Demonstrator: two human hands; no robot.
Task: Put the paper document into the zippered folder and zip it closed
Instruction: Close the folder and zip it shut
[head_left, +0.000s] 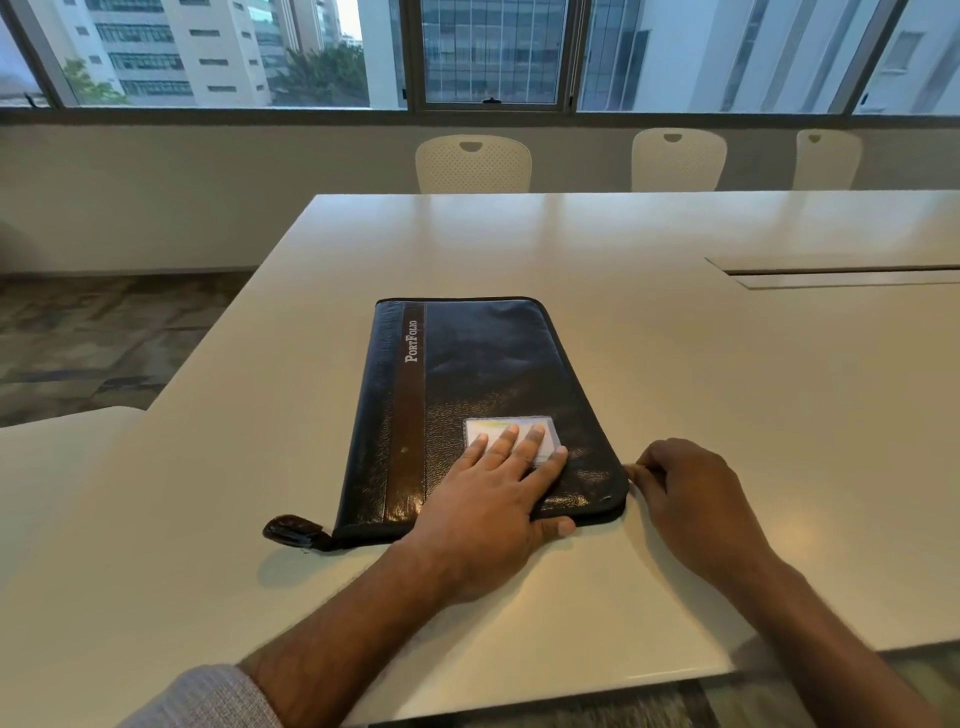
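The left hand (488, 499) is lying flat and spread on the near right part of the folder (467, 405), fingers (524, 441) resting across the clear card window (511, 439) and the thumb curling over the near edge; it is pressing down, not grasping anything. The right hand (696, 499) is sitting on the table (727, 395) just beside the folder's near right corner, its fingertips pinched together at the edge where the zipper is running; whether a zipper pull is actually between them is too small to tell.

The folder is lying closed and flat on the table in front of the person, dark and glossy, with a brown stripe carrying the word "PortFolio" along its left side. A small dark tab (293, 530) is sticking out at its near left corner, touching the tabletop. No paper is showing outside the folder.

Beyond the table, three white chairs (472, 163) are standing along its far side, under a row of windows (491, 52) looking out on tall buildings. A long slot (841, 273) is cutting across the table to the right.
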